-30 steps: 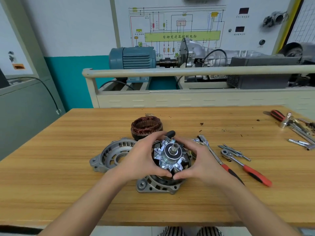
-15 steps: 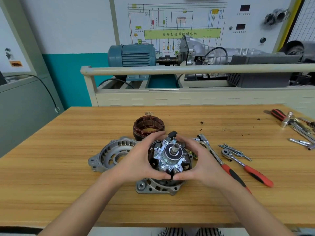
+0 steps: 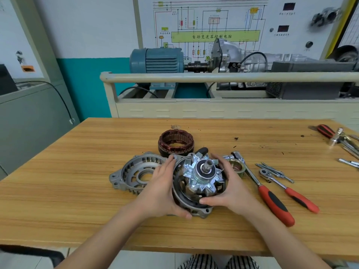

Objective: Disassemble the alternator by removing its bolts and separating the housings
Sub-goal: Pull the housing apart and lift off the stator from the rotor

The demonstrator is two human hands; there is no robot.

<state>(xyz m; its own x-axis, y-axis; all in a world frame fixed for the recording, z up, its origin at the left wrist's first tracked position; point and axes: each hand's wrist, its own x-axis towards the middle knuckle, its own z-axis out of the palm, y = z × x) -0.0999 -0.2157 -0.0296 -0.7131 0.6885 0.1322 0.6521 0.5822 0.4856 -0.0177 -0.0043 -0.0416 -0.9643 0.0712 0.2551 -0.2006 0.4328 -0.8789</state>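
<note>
Hands cupped round the rear housing (image 3: 191,205) from both sides: left hand (image 3: 161,188) curled on its left rim, thumb hooked under the near edge, fingertips up at the far lug; right hand (image 3: 231,188) curled on the right rim, thumb laid along the near edge. Both grips full, holding the housing, with no tool in either. Between the two palms, rotor (image 3: 203,176) seated in that housing, fan blades spread flat, shaft (image 3: 208,164) rising from the centre. Long axis near vertical, shaft end pointing up and slightly away from the body, straight out of the open mouth of the housing. Equally near to both hands, so probably a matter of bracing the housing with one and lifting the rotor along the shaft line with the other; any sideways pull likely to bind it.

Outward from the housing: front housing (image 3: 134,174) touching or just beside it on the left, lying open side up on the tabletop (image 3: 77,191). Stator (image 3: 175,141) just behind, copper ring upright. Pulley (image 3: 236,167) just right, then two red-handled ratchets (image 3: 272,199) and loose bolts (image 3: 275,172) farther right.
</note>
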